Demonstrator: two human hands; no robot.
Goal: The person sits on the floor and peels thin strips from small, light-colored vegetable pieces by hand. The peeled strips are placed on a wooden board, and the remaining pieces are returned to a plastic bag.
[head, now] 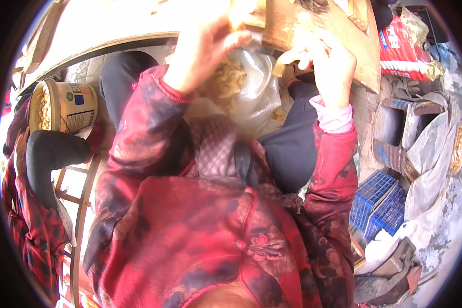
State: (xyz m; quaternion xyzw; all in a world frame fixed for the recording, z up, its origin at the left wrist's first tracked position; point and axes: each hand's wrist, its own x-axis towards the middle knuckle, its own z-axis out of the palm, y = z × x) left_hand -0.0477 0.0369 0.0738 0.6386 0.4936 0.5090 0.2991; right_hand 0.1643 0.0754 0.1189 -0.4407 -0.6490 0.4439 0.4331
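Note:
My left hand [204,54] is raised at the near edge of the wooden table [319,36]. Its thumb and fingers are bent near a small yellowish thing, and strong glare hides whether they grip it. Across from it, my right hand [323,57] pinches a small yellowish piece [279,69] that hangs below its fingertips. Between and below both hands, a clear plastic bag [260,84] lies open between my knees. Crumpled yellowish pieces [231,79] fill part of it; what they are is unclear.
A bucket [77,106] of small yellowish pieces tilts at left, beside another person's leg [54,148] and a wooden ladder-like frame [82,204]. Along the right stand a red bag [400,46], hollow blocks [389,119], plastic sheeting [427,150] and blue plastic crates [373,196].

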